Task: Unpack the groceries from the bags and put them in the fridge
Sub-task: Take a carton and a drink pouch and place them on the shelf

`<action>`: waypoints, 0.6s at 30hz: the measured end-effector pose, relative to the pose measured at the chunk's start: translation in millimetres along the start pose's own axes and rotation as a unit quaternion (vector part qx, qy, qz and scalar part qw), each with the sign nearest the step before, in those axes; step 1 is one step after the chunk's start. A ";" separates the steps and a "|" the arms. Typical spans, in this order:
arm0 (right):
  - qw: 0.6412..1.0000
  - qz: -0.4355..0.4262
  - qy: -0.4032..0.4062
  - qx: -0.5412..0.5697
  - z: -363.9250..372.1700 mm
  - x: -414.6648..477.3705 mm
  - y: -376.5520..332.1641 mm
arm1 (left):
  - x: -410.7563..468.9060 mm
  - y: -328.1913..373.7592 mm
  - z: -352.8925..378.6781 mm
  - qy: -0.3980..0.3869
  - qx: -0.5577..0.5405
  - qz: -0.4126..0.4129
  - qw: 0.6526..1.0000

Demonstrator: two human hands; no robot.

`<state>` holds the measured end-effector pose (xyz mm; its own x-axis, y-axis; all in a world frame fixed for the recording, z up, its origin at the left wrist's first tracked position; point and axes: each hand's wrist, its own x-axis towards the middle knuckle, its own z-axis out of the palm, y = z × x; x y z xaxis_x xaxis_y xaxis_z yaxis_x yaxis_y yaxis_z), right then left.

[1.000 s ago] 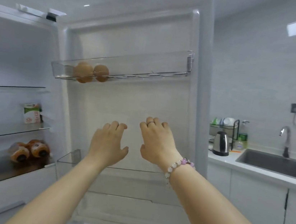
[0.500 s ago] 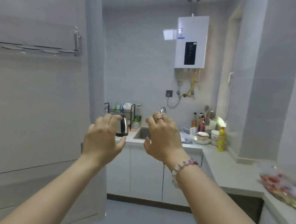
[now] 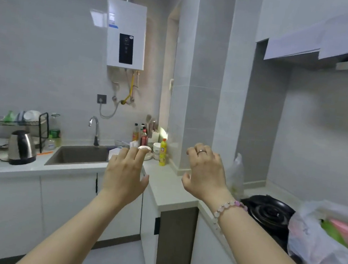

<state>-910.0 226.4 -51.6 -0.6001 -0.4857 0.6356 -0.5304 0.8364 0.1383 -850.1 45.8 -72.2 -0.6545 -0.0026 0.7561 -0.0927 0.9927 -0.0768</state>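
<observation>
A translucent plastic grocery bag [image 3: 323, 238] lies on the black stove at the right, with green and pink items showing through it. A second, thinner clear bag [image 3: 236, 175] stands behind the stove near the wall corner. My left hand [image 3: 125, 173] and my right hand [image 3: 206, 173] are both raised in front of me over the counter corner, fingers loosely curled, holding nothing. The right wrist wears a bead bracelet. The fridge is out of view.
A black gas stove [image 3: 269, 210] sits on the right counter. The sink [image 3: 79, 154] with a tap is at the back, a steel kettle [image 3: 21, 148] and a dish rack [image 3: 10, 123] to its left. Bottles, among them a yellow one [image 3: 162, 152], crowd the corner.
The view has swung right, away from the open fridge door to the sink counter and the stove. The grocery bag has come into view. Both hands stay raised and hold nothing.
</observation>
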 end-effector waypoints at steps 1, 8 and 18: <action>1.000 0.020 -0.009 -0.005 7.7 -2.4 18.6 | 11.9 12.0 11.9 0.002 -0.007 0.011 1.000; 0.986 0.147 -0.059 -0.048 55.9 -18.0 164.9 | 92.5 128.3 112.4 -0.019 -0.095 0.102 0.990; 0.935 0.296 -0.147 -0.128 101.6 -77.0 333.8 | 160.0 312.2 224.7 -0.107 -0.260 0.147 0.948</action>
<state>-1101.7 517.1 -131.6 -0.9023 0.0646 0.4263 0.0850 0.9960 0.0290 -1152.3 328.3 -121.2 -0.7377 0.3141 0.5976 0.4634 0.8793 0.1099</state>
